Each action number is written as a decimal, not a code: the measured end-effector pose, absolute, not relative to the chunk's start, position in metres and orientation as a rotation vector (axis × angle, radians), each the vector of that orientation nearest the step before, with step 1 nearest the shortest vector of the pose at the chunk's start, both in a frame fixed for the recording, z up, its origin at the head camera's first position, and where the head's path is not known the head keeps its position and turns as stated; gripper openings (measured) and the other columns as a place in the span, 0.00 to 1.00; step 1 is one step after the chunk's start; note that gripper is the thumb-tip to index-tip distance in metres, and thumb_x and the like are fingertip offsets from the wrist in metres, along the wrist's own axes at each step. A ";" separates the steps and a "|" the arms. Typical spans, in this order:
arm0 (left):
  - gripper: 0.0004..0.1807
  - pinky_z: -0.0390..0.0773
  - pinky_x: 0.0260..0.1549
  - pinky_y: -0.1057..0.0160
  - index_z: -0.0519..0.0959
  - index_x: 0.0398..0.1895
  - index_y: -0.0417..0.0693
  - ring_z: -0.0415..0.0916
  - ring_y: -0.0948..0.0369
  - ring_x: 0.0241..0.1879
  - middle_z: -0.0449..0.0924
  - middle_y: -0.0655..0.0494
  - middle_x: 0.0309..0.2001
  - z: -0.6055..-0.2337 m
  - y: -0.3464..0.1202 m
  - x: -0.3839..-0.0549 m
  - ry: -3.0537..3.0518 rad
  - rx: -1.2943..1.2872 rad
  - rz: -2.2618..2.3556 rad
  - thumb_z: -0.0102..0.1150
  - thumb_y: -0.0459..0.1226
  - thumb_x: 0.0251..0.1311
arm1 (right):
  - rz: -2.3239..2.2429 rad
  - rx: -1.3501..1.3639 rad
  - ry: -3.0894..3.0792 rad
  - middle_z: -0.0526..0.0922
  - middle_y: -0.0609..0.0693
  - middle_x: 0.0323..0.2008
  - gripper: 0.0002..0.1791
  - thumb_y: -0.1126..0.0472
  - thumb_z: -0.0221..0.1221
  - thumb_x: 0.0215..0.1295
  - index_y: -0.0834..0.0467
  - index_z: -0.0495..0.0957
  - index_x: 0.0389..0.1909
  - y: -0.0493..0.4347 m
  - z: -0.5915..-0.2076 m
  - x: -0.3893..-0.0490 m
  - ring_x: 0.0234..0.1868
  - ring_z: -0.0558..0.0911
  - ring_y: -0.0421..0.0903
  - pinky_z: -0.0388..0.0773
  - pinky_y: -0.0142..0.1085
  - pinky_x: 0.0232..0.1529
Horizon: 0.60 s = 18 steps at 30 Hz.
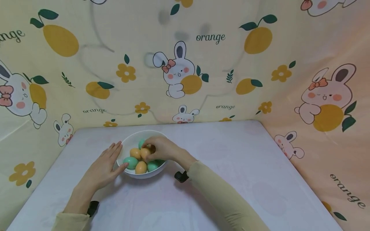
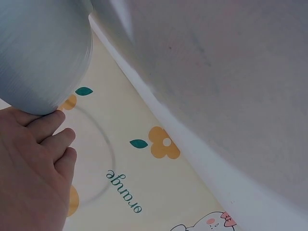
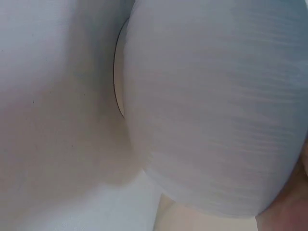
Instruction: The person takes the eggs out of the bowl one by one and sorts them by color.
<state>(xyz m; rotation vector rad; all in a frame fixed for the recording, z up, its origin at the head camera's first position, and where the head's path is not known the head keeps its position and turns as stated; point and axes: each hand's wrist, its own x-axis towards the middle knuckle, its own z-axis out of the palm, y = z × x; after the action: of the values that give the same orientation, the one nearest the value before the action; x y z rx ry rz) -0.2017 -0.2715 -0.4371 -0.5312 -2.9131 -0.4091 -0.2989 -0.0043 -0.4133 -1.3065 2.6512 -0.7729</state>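
A white bowl [image 1: 130, 141] stands on the table and holds several green and orange eggs. From the right my right hand [image 1: 163, 149] reaches over the rim and pinches an orange egg [image 1: 145, 152] between thumb and fingers. My left hand [image 1: 101, 167] rests its straight fingers on the bowl's left side, the thumb over the front rim near a green egg [image 1: 131, 162]. In the left wrist view, the fingertips of that hand meet the bowl's outer wall [image 2: 45, 53]. The bowl's outside [image 3: 211, 106] fills most of the right wrist view and hides the egg there.
The bowl is toward the back left of the white-covered table [image 1: 231, 166]. Behind and beside the table hangs a cream cloth [image 1: 138, 38] printed with rabbits and oranges. Each wrist carries a small black camera, such as the one at the right sleeve [image 1: 181, 176].
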 end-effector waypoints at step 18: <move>0.48 0.54 0.76 0.35 0.56 0.79 0.30 0.48 0.36 0.80 0.52 0.35 0.81 -0.437 -0.272 -0.202 -2.933 -0.518 -0.399 0.52 0.59 0.74 | -1.235 -1.429 2.701 0.82 0.50 0.58 0.26 0.61 0.77 0.59 0.59 0.83 0.58 0.030 -0.405 -0.290 0.53 0.82 0.42 0.82 0.31 0.58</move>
<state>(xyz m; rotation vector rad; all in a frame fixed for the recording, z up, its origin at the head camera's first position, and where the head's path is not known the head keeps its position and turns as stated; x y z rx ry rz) -0.2018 -0.2718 -0.4370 -0.5175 -2.9330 -0.3991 -0.2905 0.0299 -0.4051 -1.4292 2.7008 -1.2345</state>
